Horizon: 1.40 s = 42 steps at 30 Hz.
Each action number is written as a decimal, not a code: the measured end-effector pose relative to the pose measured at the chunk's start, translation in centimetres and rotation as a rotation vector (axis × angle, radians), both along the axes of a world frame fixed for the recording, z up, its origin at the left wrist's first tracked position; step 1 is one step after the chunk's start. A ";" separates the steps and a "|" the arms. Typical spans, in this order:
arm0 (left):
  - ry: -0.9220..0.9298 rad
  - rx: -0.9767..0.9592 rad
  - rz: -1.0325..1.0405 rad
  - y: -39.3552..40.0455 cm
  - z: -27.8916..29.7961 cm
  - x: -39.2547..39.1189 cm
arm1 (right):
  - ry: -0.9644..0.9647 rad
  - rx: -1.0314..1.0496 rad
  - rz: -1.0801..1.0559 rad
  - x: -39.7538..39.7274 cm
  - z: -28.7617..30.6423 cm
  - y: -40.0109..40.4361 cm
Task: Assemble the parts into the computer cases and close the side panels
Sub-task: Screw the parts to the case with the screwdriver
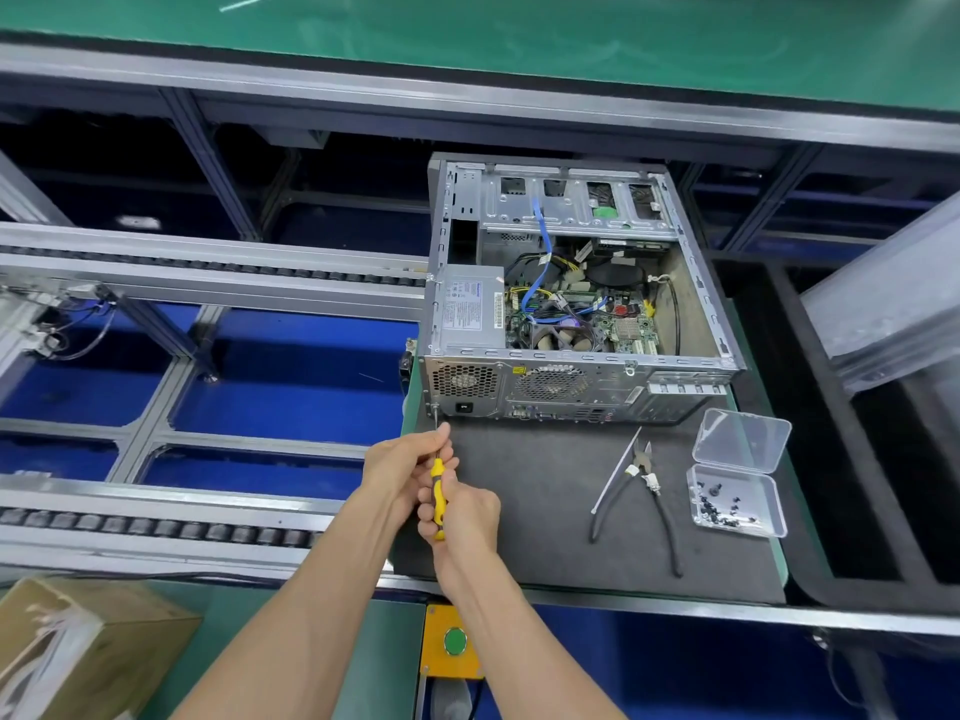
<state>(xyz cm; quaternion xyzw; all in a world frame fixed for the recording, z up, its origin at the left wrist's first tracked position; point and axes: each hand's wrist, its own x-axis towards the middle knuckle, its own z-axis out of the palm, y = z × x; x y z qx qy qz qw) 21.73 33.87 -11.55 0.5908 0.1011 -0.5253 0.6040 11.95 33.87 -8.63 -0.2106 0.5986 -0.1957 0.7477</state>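
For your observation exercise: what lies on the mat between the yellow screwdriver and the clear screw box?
In the head view, pliers lie between the screwdriver and the screw box.

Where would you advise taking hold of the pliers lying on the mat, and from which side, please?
Grip the pliers by both dark handles together, coming from above at the near end. They lie flat on the mat with the handles splayed toward the person and the jaws pointing at the computer case. The clear screw box sits close on the right, so a reach from that side looks crowded.

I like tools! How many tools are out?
2: a screwdriver held in both hands, its tip at the case's back corner, and pliers lying on the mat. Others may be hidden.
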 end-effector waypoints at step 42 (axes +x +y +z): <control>0.013 -0.339 -0.107 -0.3 0.4 -6.2 | 0.220 -0.716 0.276 -6.1 -0.5 -5.0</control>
